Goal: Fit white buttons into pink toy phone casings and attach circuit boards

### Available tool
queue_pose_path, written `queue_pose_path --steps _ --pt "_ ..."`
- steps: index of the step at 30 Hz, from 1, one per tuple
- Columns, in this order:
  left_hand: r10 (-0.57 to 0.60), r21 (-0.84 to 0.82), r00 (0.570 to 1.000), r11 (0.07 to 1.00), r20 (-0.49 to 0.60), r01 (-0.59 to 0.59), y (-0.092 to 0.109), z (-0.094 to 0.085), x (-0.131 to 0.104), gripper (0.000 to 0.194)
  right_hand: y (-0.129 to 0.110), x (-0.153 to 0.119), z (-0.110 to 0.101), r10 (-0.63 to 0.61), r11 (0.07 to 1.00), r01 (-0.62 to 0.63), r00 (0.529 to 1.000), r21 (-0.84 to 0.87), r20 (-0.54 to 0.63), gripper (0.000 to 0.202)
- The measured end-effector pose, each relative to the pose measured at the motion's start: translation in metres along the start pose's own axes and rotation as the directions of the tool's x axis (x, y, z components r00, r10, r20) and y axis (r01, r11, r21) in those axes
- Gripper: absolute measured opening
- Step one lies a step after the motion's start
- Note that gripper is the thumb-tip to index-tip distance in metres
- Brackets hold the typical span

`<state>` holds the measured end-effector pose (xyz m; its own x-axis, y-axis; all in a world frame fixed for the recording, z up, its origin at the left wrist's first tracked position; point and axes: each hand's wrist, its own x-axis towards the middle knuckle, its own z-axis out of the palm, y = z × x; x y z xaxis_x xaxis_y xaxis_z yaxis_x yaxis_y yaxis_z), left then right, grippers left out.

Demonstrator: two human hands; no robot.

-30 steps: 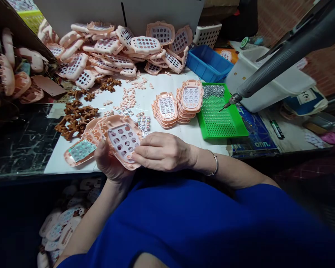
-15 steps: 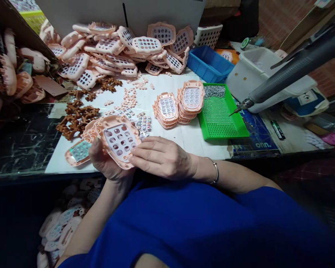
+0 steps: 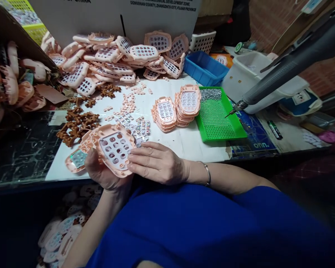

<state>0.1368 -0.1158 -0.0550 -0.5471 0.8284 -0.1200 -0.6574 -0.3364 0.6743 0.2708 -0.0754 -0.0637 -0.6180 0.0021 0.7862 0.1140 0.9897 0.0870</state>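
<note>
My left hand (image 3: pixel 104 176) is closed round the lower left of a pink plastic casing (image 3: pixel 115 152), thumb up at its left side. Rows of holes fill the casing's white middle panel. My right hand (image 3: pixel 162 163) has its fingers together on the casing's right edge; its fingertips rest on the rim, and what lies beneath them is hidden. Just left of my left thumb, a casing with a teal panel (image 3: pixel 78 158) lies on the table. Small clear button pieces (image 3: pixel 142 128) and tiny pink pieces (image 3: pixel 127 103) are scattered beyond my hands.
Two stacks of casings (image 3: pixel 165 114) stand beyond my right hand. To their right is a green tray (image 3: pixel 220 128) with small metal screws (image 3: pixel 210 93). A power screwdriver (image 3: pixel 257 91) hangs over it. Brown pieces (image 3: pixel 79 124), a casing pile (image 3: pixel 111 56) and a blue bin (image 3: pixel 208 69) lie around.
The casing and both hands appear slightly lower and further left in view, and the camera has tilted up a little. Both hands keep the same hold.
</note>
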Motion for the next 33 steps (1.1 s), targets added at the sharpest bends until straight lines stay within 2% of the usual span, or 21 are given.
queue_pose_path --steps 2,4,9,18,21,25,30,33 --pt "-0.085 0.023 0.993 0.996 0.084 0.083 0.001 -0.005 -0.002 0.066 0.005 0.003 -0.001 -0.035 0.999 0.035 0.999 0.008 -0.03 0.019" --pt "-0.117 0.038 0.985 0.993 0.126 0.113 0.001 -0.011 -0.003 0.071 0.011 0.005 -0.004 -0.046 0.998 0.048 0.998 0.046 -0.033 0.018" --pt "-0.03 0.007 0.99 1.0 0.14 0.029 -0.001 -0.022 -0.003 0.074 0.02 0.003 -0.006 0.052 0.99 -0.051 0.999 0.134 -0.003 0.014" --pt "0.007 0.004 0.993 1.0 0.119 -0.008 -0.006 -0.01 -0.002 0.074 0.019 0.001 -0.006 0.092 0.982 -0.097 0.995 0.16 0.036 0.012" --pt "-0.005 0.018 0.993 1.0 0.114 0.003 -0.006 -0.01 -0.002 0.076 0.018 0.001 -0.006 0.117 0.983 -0.123 0.992 0.14 0.054 0.024" --pt "0.005 0.013 0.994 1.0 0.111 -0.007 -0.008 -0.011 -0.001 0.074 0.017 -0.001 -0.003 0.066 0.995 -0.07 0.996 0.069 0.059 0.031" --pt "-0.02 -0.001 0.99 1.0 0.139 0.02 -0.009 -0.011 -0.002 0.072 0.02 -0.002 -0.004 -0.011 1.0 0.011 0.998 0.01 0.062 0.024" --pt "-0.015 0.0 0.99 1.0 0.142 0.015 -0.01 -0.009 -0.002 0.071 0.022 -0.002 -0.007 -0.072 0.997 0.072 0.997 -0.017 0.013 0.019"
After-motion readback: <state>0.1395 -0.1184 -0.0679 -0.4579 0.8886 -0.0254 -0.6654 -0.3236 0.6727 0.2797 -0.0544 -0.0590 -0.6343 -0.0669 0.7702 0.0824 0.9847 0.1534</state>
